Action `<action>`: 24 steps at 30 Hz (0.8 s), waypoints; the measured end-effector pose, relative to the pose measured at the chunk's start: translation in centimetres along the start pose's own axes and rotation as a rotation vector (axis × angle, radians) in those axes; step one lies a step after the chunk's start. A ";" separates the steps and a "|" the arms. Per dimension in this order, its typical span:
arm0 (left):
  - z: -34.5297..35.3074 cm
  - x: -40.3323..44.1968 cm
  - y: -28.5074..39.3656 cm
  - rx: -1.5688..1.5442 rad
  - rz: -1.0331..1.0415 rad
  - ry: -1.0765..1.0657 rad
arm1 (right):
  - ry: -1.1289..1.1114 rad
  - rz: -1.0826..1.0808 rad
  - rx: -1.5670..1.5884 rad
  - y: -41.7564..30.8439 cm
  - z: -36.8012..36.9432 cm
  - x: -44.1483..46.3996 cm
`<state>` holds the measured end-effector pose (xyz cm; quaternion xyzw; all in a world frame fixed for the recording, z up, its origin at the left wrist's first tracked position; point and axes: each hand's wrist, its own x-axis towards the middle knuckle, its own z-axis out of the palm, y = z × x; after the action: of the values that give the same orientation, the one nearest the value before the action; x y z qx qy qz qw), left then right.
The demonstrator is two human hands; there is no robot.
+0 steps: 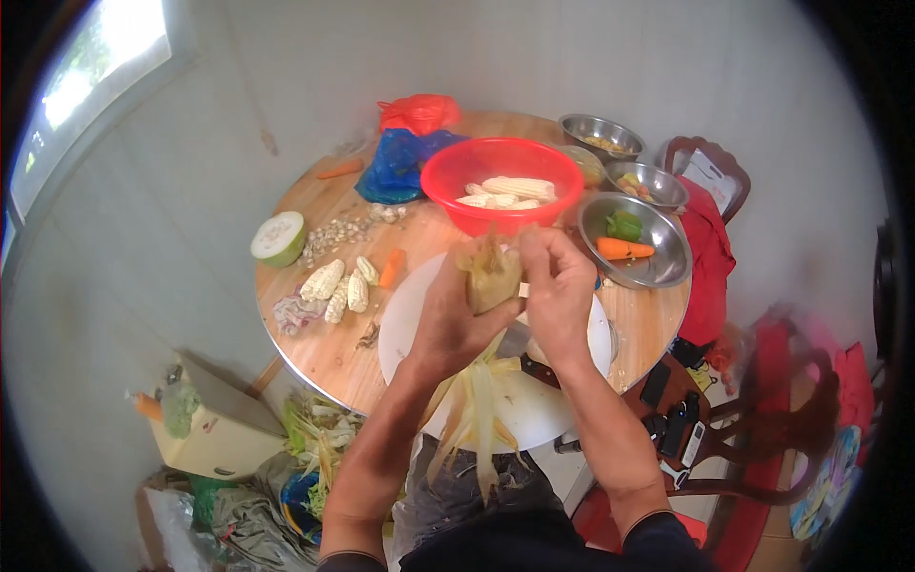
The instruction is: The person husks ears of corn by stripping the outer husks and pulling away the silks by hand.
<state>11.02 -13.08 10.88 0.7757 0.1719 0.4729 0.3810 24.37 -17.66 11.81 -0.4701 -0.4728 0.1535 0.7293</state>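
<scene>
Over the round white board, my left hand [446, 310] is closed around an ear of corn [494, 276] still wrapped in pale yellow-green husk. My right hand [558, 291] is closed beside its top, fingers pinching the husk edge; the fingertips are partly hidden. Long peeled husk strips [483, 405] dangle below the ear toward my lap. Under my hands, the white cutting board [405, 319] carries a knife, whose dark handle [540, 370] shows near my right wrist. Peeled corn ears [518, 189] lie in the red basin [448, 205] just beyond my hands.
On the wooden table [295, 343] are a cut melon [279, 238], smaller corn pieces [324, 280], garlic [334, 238], a blue bag [405, 162] and a steel bowl [672, 262] with carrot and green pepper. A bin [224, 434] and a chair [791, 429] flank me.
</scene>
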 end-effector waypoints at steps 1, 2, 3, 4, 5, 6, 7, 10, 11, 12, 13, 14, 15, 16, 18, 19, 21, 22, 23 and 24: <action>-0.3 -0.1 -0.1 -0.054 -0.043 0.013 | 0.011 0.149 0.176 1.0 -0.3 0.1; -0.6 -0.2 -0.1 -0.108 -0.087 0.024 | 0.012 0.150 0.176 2.0 -0.5 0.0; -1.1 -0.2 0.0 -0.108 -0.088 0.022 | 0.080 0.261 0.423 2.5 -0.6 -0.2; -1.7 -0.1 0.2 -0.228 -0.160 0.023 | 0.145 0.370 0.671 2.9 -0.6 -0.4; -2.5 0.0 0.3 -0.344 -0.232 0.026 | 0.143 0.372 0.675 3.2 -0.4 -0.8; -3.0 0.0 -0.2 -0.339 -0.234 0.029 | 0.241 0.449 0.776 2.4 0.3 -1.3; -3.4 -0.1 -1.1 -0.339 -0.304 0.081 | 0.341 0.528 0.876 2.1 0.6 -1.7; -2.7 -0.1 -2.9 -0.441 -0.305 0.186 | 0.036 0.367 1.151 5.1 1.1 -3.7; -2.2 -0.2 -3.8 -0.375 -0.293 0.240 | 0.036 0.371 1.154 5.4 1.1 -4.2; -1.9 -0.3 -4.2 -0.308 -0.281 0.296 | -0.001 0.385 1.134 5.1 1.1 -4.6; -1.7 -0.5 -4.5 -0.200 -0.216 0.310 | -0.040 0.399 1.112 4.7 1.0 -5.0; -2.0 -0.5 -4.9 -0.198 -0.219 0.314 | -0.076 0.413 1.089 4.5 0.8 -5.5; -2.4 -0.4 -5.6 -0.172 -0.197 0.366 | -0.079 0.416 1.088 4.4 0.1 -6.4; -2.8 -0.2 -6.3 -0.147 -0.173 0.418 | -0.088 0.457 0.971 4.4 -0.9 -7.7; -3.7 0.0 -7.6 -0.168 -0.249 0.464 | -0.097 0.499 0.850 4.7 -2.7 -10.8; -4.1 0.1 -8.2 -0.186 -0.324 0.502 | -0.078 0.510 0.750 5.1 -3.5 -12.7; -4.4 0.2 -9.0 -0.159 -0.335 0.496 | -0.052 0.523 0.650 6.0 -4.5 -15.4; -4.3 0.0 -9.5 -0.129 -0.346 0.492 | -0.078 0.506 0.521 6.4 -4.9 -16.6; -4.0 -0.1 -9.9 -0.128 -0.354 0.486 | -0.103 0.487 0.394 6.8 -5.2 -17.6; -3.6 -0.1 -10.4 -0.169 -0.347 0.500 | -0.097 0.492 0.394 7.0 -5.4 -18.4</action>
<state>8.82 -4.79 3.97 0.5602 0.3501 0.5896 0.4648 21.17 -29.30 -4.64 -0.4120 -0.3404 0.4363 0.7239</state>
